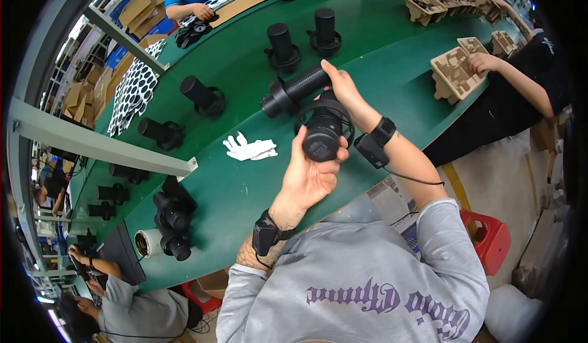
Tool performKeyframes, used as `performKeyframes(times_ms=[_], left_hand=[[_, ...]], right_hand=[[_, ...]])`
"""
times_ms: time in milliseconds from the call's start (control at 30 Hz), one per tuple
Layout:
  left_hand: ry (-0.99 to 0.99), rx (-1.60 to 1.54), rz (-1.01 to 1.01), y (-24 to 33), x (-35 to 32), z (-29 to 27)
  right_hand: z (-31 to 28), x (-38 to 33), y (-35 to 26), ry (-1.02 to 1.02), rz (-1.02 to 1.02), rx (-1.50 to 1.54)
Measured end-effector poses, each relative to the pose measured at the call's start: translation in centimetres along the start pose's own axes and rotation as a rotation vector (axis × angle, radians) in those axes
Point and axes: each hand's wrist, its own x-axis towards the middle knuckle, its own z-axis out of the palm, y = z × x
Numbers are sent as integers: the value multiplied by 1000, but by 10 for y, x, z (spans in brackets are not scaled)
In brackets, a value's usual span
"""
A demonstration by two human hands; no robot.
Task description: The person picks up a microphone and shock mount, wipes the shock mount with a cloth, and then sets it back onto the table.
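So the left hand [309, 174] is cupping a chunky black cylindrical unit with a round ribbed end cap [323, 131] from underneath, grip wrapped around its lower body, thumb pressing on the cap edge. The right hand [344, 89] is closing its grip on the far end of a long black ribbed tube [295, 90], which is sitting just above the chunky unit, both held in the air over the green bench [380, 55]. A thin black cable loop [331, 107] is curling around the top of the chunky part.

Handling-wise, I'm guessing hard moulded plastic, stiff, moderately weighty. The ribbing is giving decent purchase, so the ribbed barrel looks like the sensible place to hold; the smooth cap looks slippier, and I'd avoid tugging on that cable.

Packaging around: tan moulded pulp trays [456, 70] are sitting at the right edge of the bench under another person's hand, with more stacked at the far right corner. Brown cardboard boxes [138, 6] are piling up at the far left, next to white sheets with black oval spots [133, 92]. A crumpled white glove [251, 149] is lying on the bench just left of the hands.
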Motion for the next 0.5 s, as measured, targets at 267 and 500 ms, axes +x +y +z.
performKeyframes(times_ms=[267,500], left_hand=[[-16,332,41,7,5,-32],[288,1760,465,47,92,-73]], right_hand=[[-42,-15,-51,442,-714,-636],[-116,8,-71,525,-588,-1269]])
